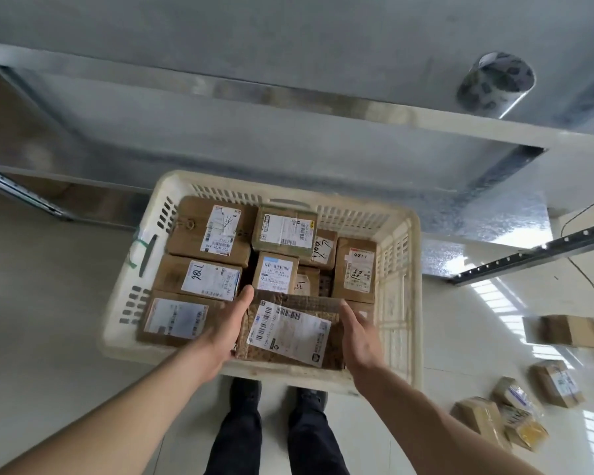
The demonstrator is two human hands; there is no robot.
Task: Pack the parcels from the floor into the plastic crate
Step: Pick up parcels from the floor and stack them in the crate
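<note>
A cream plastic crate (400, 289) stands on the floor in front of my feet, with several labelled cardboard parcels packed inside. Over its near right part is a brown parcel (288, 329) with a white shipping label. My left hand (228, 329) presses flat against its left side. On the parcel's right side lies my right hand (359, 339), fingers straight. The two palms carry the parcel between them. More parcels (556, 382) lie on the floor at the right.
A metal shelf unit (288, 108) stands right behind the crate, with a roll of tape (494, 85) on its upper board. A perforated metal rail (532, 257) and a black cable lie on the tiled floor at the right.
</note>
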